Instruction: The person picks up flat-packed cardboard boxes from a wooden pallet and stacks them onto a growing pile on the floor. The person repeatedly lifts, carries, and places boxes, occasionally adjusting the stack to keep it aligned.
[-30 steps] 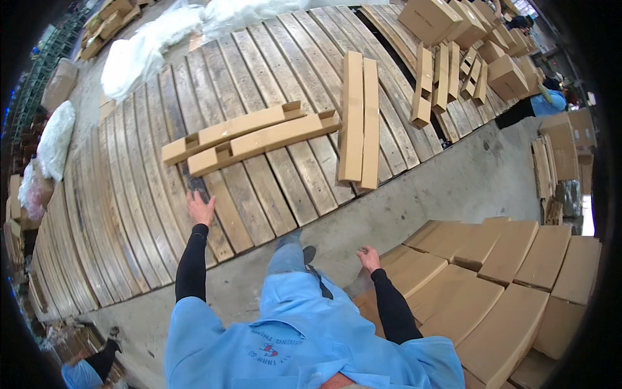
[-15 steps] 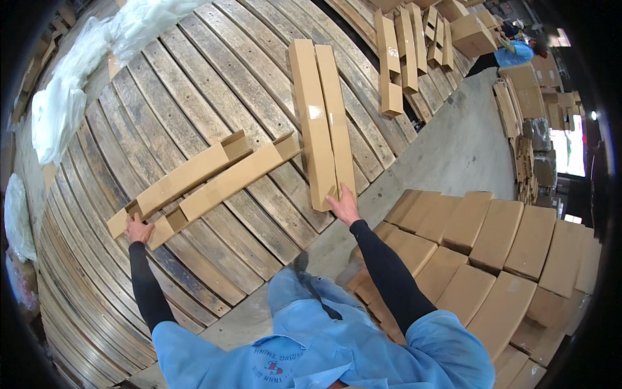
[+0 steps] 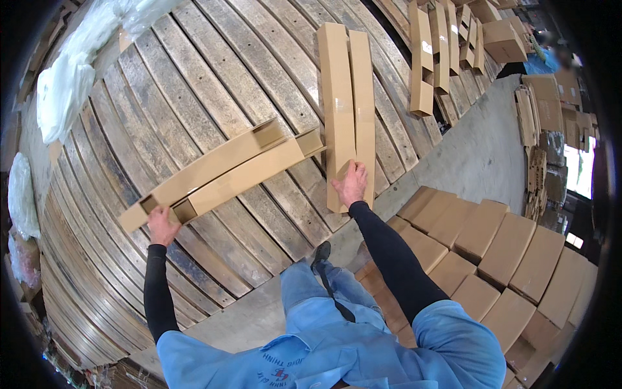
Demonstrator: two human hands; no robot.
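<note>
Two long, narrow brown cardboard boxes lie side by side on the slatted wooden surface, a far open-ended box point(image 3: 207, 165) and a near open-ended box point(image 3: 249, 178). At their left ends, my left hand point(image 3: 163, 227) is closed on the near box beside its cut-out opening, fingertips at the far box's edge. Two more long boxes, a left closed box point(image 3: 339, 97) and a right closed box point(image 3: 364, 97), point away from me with a thin gap between them. My right hand point(image 3: 352, 183) rests on their near ends, thumb and fingers apart.
Stacked cardboard boxes point(image 3: 512, 253) stand close on my right. More long boxes point(image 3: 422, 58) lie at the far right of the slatted surface point(image 3: 214, 84). Clear plastic wrap point(image 3: 68, 91) is heaped at the far left. A blue-sleeved person point(image 3: 541, 63) is beyond.
The two open-ended boxes have come together, their gap narrowed. My right hand has slid from the closed boxes' near end farther up onto their tops. The view has shifted a little.
</note>
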